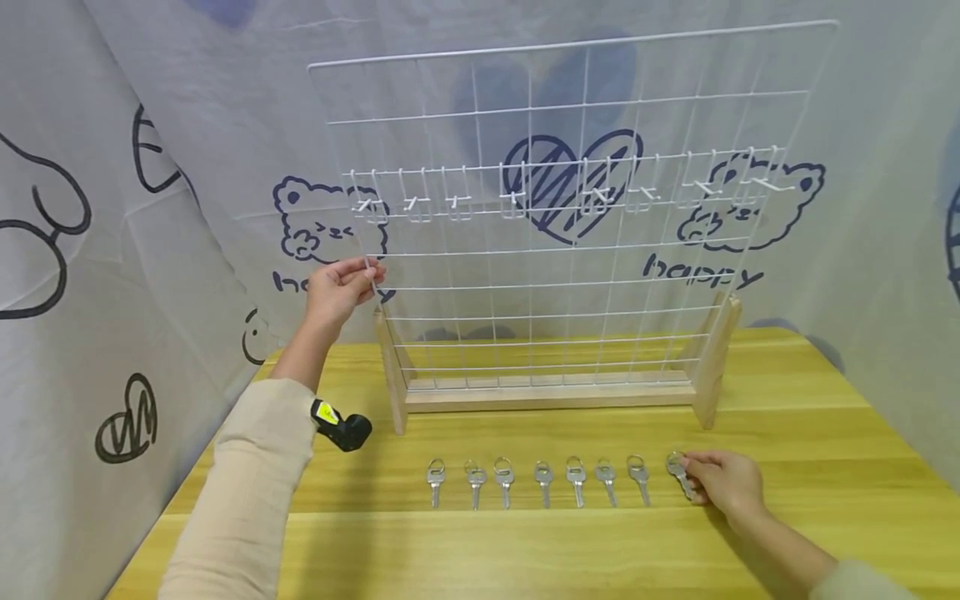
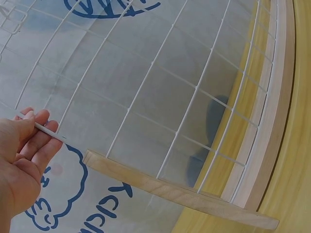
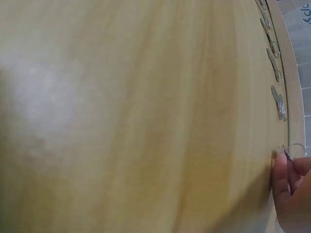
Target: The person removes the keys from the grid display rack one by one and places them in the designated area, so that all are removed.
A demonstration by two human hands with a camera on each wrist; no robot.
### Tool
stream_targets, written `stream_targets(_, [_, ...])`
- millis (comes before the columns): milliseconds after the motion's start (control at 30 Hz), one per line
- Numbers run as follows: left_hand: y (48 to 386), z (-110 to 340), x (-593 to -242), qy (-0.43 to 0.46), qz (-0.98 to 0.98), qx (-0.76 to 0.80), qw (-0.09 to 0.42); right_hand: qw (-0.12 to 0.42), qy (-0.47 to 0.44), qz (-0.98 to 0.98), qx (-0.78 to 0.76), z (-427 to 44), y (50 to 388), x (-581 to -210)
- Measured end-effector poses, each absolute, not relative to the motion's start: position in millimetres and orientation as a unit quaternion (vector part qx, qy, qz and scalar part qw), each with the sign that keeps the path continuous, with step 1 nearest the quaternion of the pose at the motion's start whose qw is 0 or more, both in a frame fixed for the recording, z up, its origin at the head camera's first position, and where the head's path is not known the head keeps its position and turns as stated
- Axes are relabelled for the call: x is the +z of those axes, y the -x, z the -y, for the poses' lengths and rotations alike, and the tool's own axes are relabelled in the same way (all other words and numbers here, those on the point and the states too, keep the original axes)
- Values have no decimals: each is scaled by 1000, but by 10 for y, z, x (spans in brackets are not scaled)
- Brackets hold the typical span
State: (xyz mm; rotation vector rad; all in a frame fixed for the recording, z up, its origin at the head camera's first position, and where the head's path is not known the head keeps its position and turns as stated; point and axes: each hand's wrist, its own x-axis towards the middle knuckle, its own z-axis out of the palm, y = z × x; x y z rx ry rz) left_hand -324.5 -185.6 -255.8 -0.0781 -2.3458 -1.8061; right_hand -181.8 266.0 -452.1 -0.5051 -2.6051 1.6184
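Observation:
A white wire grid rack (image 1: 573, 43) stands upright in a wooden stand (image 1: 551, 402). My left hand (image 1: 335, 292) pinches the rack's left side wire between thumb and fingers; the left wrist view shows this edge wire (image 2: 49, 131) passing through the fingers. At the right end of a row on the table, my right hand (image 1: 729, 487) pinches a silver key (image 1: 678, 472) with a ring, just at the tabletop. In the right wrist view that key is mostly hidden by the fingers (image 3: 281, 179). Several similar keys (image 1: 576, 475) lie to its left.
Several white hooks (image 1: 513, 202) hang in a line across the rack's upper part. The yellow wood-grain table (image 1: 525, 558) runs under everything. Behind and at the sides hangs a pale printed cloth (image 1: 180, 275). A black wrist camera (image 1: 343, 425) sits on the left sleeve.

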Motion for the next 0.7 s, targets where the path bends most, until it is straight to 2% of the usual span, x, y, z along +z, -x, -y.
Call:
stream_targets(367, [3237, 1853, -2570, 24, 792, -603, 91, -18, 138, 851, 506, -2695, 1848, -4435])
stream_targets(700, [3251, 1856, -2587, 35, 778, -620, 98, -79, 125, 834, 532, -2672, 1882, -4299])
